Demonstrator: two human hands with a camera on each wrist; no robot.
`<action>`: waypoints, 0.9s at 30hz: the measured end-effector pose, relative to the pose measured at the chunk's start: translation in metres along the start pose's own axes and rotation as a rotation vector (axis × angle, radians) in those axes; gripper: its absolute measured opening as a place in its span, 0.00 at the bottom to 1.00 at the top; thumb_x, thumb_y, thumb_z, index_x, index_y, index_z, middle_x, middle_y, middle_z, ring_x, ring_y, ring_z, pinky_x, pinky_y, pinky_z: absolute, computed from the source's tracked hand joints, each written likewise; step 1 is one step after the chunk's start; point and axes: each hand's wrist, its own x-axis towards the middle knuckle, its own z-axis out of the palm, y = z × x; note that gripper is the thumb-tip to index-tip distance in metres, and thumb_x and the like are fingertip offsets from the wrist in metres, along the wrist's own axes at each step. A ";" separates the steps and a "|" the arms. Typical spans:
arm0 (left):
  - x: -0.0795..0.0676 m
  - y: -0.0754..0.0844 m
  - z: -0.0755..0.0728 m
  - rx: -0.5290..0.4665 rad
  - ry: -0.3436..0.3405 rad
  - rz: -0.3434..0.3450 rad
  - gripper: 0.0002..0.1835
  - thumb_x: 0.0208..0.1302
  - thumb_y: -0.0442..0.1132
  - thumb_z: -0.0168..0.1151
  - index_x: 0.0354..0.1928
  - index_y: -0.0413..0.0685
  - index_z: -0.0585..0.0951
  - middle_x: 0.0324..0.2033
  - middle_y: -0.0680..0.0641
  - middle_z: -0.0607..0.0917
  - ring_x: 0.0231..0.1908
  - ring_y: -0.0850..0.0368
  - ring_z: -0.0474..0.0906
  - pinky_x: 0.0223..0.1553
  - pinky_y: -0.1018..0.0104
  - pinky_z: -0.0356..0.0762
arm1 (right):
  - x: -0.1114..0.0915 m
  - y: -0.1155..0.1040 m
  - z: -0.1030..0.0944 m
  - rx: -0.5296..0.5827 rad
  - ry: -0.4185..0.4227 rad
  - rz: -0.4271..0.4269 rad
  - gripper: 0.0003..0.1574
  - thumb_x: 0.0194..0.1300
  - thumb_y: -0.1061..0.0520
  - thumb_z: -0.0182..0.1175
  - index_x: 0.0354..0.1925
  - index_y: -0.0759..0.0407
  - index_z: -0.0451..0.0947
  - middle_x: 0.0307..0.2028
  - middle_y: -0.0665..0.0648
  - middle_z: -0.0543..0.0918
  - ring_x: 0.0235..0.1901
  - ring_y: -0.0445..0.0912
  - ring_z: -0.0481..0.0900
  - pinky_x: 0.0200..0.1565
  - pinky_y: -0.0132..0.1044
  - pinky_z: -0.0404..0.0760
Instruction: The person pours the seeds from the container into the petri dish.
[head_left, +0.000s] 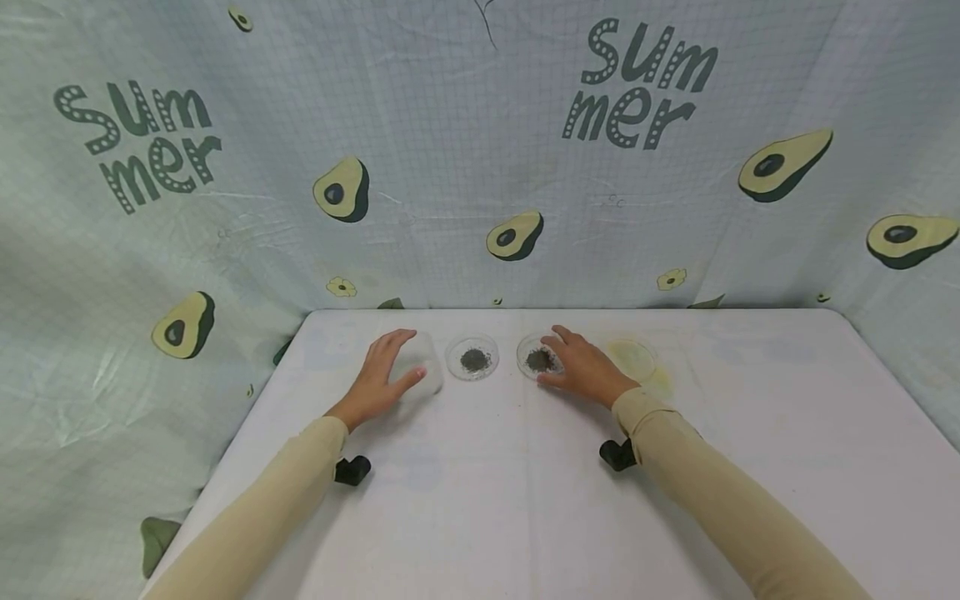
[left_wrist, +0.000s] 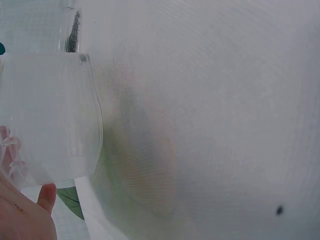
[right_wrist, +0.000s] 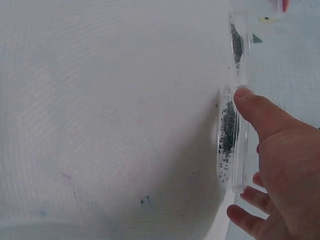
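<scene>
My left hand (head_left: 378, 373) is spread beside a clear plastic container (left_wrist: 50, 115) on the table's left part. In the left wrist view its thumb lies at the container's lower edge, and other fingertips show blurrily through the plastic. Over on the right, my right hand (head_left: 581, 367) holds a clear petri dish (right_wrist: 227, 132) of dark grains by its rim, thumb at one side and fingers at the other. A second petri dish (head_left: 472, 358), also with dark grains, lies between the hands.
A round, clear dish with a yellowish tint (head_left: 632, 358) lies right of my right hand. White cloth covers the table (head_left: 480, 500). Behind it hangs a curtain (head_left: 450, 150) with avocado prints. Dark mounts stick out under both wrists.
</scene>
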 end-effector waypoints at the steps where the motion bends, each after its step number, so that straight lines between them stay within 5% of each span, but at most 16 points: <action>1: 0.000 0.001 0.000 0.001 -0.001 0.001 0.37 0.67 0.54 0.58 0.73 0.54 0.57 0.72 0.44 0.56 0.73 0.44 0.48 0.70 0.38 0.51 | 0.000 0.000 0.000 -0.001 0.004 0.000 0.45 0.60 0.41 0.66 0.68 0.61 0.65 0.71 0.68 0.59 0.69 0.62 0.63 0.66 0.55 0.67; 27: 0.000 0.006 -0.012 0.000 -0.036 -0.089 0.45 0.63 0.55 0.63 0.75 0.56 0.51 0.75 0.44 0.51 0.75 0.43 0.47 0.70 0.35 0.49 | -0.016 0.011 -0.022 -0.014 0.033 0.016 0.45 0.62 0.39 0.64 0.69 0.59 0.63 0.72 0.64 0.59 0.70 0.60 0.61 0.67 0.55 0.65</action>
